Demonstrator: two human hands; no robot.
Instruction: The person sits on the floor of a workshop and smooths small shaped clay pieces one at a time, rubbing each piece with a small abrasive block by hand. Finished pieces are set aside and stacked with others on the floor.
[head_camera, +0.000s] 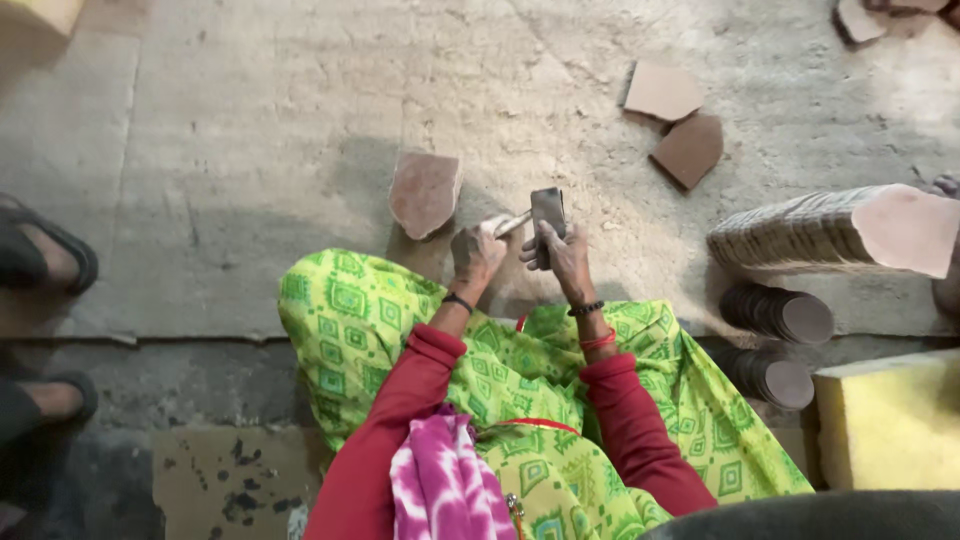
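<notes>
1. Our left hand (476, 250) is closed around a thin tool (512, 224), perhaps a blade.
2. Our right hand (562, 256) grips a dark flat piece (547, 210) upright above the concrete floor (250, 130).
3. A reddish stone slab (424, 192) lies just left.

Your right hand (562, 255) grips a dark, matt flat piece (548, 212) with a dull sheen, while your left hand (477, 252) holds a thin pale metal-looking tool (512, 224). Both hands look dusty. The floor (250, 130) is rough, matt concrete. The reddish slabs (425, 192) and far tiles (675, 120) look like rough stone. Your lap is covered in soft green printed cloth (350, 310). At the right sits a yellow spongy block (890, 420).
</notes>
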